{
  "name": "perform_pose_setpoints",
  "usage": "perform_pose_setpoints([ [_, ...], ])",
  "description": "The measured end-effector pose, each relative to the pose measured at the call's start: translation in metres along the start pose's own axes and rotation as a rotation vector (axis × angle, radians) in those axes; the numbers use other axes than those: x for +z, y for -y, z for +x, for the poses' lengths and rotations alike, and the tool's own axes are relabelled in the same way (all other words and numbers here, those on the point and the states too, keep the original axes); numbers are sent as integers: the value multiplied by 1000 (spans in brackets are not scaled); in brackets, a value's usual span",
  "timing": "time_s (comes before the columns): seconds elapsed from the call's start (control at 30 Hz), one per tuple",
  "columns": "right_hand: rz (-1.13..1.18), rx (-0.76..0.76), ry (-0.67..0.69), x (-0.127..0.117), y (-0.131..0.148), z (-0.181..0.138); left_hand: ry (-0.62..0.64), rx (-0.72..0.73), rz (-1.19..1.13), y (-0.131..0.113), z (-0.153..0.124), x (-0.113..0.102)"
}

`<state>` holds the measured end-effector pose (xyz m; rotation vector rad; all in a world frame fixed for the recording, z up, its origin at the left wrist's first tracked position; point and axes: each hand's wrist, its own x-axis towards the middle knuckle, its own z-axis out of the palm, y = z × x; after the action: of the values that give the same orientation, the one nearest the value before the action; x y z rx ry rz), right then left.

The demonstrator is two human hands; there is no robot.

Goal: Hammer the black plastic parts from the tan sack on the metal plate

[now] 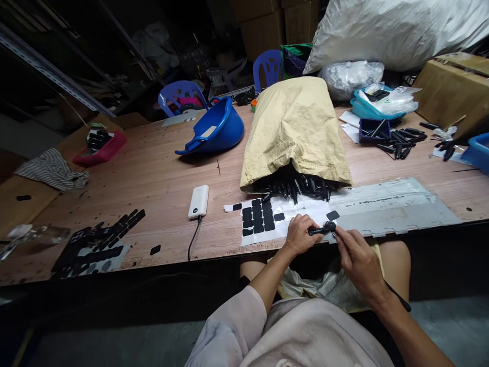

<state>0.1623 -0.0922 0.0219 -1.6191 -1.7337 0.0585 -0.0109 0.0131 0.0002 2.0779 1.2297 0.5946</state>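
Close to the table's front edge, my left hand (301,234) is closed on a slim black part with a rounded head (329,226). Thumb and fingers of my right hand (357,260) pinch at its rounded end; whether they also hold something small there I cannot make out. Just behind lies a white backing sheet (301,206) with rows of black rounded-rectangle stickers (258,216). One loose black sticker (332,215) sits on the grey plastic sheet (397,211) beside it. Many similar black parts (294,187) spill from the mouth of a yellow sack (296,127).
A white power bank (198,201) with a cable lies left of the sheet. Farther back is a tilted blue basin (219,127). At the right stand a dark tray (374,131), loose black parts and a cardboard box (454,94). More black strips (120,229) lie far left.
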Motion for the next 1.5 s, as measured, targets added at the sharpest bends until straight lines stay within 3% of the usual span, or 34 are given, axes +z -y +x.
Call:
perform_pose_setpoints([
  [0.1, 6, 1, -50, -4, 0, 0, 5, -12, 7, -1, 0, -1],
  [0.27, 5, 17, 1, 1, -2, -7, 1, -19, 3, -3, 0, -2],
  [0.4, -26, 81, -56, -7, -14, 7, -5, -10, -2, -4, -2, -2],
  [0.6, -409, 306, -22, -23, -83, 66, -28, 28, 49, -6, -3, 1],
  [0.77, -537, 421, 62, -7, -125, 103, -27, 30, 63, -3, -2, 2],
  [0.93, -588, 376, 21, 15, -116, 113, -30, 48, 70, 1, -4, 2],
  [1.1, -645, 345, 17, 20, -110, 112, -40, 96, 59, 4, -5, -1],
  [1.23, -661, 326, 6, 21, -113, 112, -78, 287, 22, 5, -28, 4],
  [1.3, -669, 324, -2, 22, -114, 112, -6, 466, -5, 9, -52, 15],
  [1.37, -678, 332, 3, 23, -113, 113, 149, 602, 5, 17, -76, 31],
  [1.43, -684, 344, 11, 23, -112, 113, 310, 561, 76, 28, -96, 45],
  [1.5, -684, 351, 14, 23, -111, 114, 451, 351, 185, 38, -107, 56],
])
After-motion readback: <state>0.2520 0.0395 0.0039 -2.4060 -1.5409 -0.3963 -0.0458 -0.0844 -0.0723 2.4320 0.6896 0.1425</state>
